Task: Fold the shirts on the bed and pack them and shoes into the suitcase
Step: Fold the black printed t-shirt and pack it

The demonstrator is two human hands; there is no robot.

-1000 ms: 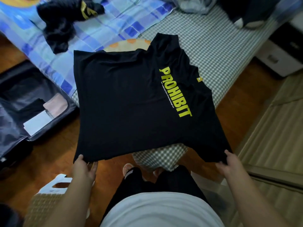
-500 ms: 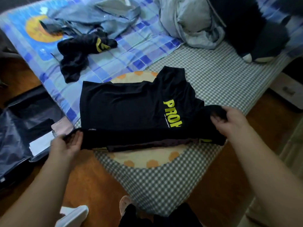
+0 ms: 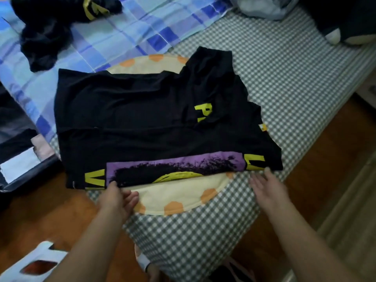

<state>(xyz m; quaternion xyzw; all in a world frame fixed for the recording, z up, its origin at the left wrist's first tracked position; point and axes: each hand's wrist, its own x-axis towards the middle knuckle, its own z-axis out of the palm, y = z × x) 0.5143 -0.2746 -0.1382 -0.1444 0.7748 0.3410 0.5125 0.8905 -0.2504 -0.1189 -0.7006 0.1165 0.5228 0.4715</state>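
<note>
Where the head camera looks down: black shirt (image 3: pixel 142 127) spread on the bed (image 3: pixel 284 82), folded over on itself, lying across a round cream cushion with orange dots (image 3: pixel 183 196). Near edge turned up, showing a purple printed panel with a yellow shape and yellow letters at either end, a "V" at the left, the rest cut off. On the upper fold, yellow letters reading only "P" plus a partial second character; small yellow tag at the right edge, too small to read.

Left hand (image 3: pixel 115 197) at the shirt's near edge, fingertips touching the hem, thumb out to the side; fingers partly hidden under the cloth, so grip cannot be told. Right hand (image 3: pixel 268 188) flat, fingers straight and spread, grip apart, fingertips just touching the shirt's near right corner.

Second dark shirt (image 3: pixel 50 27) crumpled on the blue checked blanket (image 3: pixel 142 27), with yellow marking, unreadable. Open suitcase (image 3: pixel 18 151) on the floor at left, beside the bed, with pale folded items inside.
</note>
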